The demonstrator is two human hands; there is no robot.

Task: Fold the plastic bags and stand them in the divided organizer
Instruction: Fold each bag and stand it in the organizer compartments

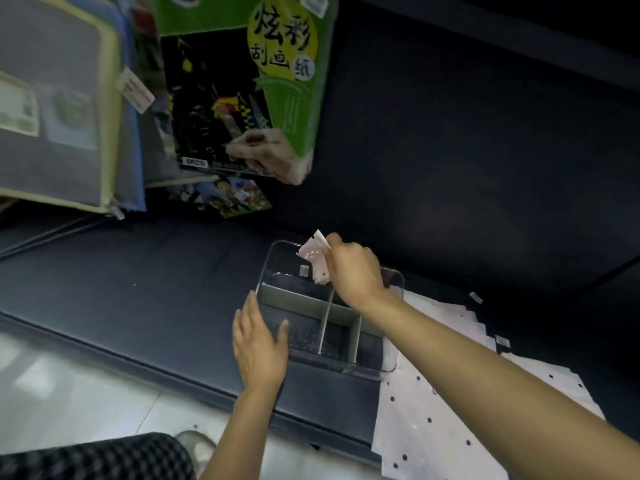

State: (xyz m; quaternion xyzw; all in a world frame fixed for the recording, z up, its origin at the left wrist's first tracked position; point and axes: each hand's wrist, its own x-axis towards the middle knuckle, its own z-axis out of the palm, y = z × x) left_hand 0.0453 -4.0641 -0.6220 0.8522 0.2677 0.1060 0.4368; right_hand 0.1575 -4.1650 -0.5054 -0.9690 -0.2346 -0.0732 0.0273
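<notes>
Now folded bag (316, 259) pinched in right hand (353, 271)

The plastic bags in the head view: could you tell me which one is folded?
The small folded bag pinched in the right hand above the clear organizer; the other dotted bags lie flat and unfolded beside the organizer.

folded bag (317, 259): pale pink, dotted, over organizer (277, 258) far end | flat bags (450, 393): just right | organizer: clear, grey-green dividers
</notes>
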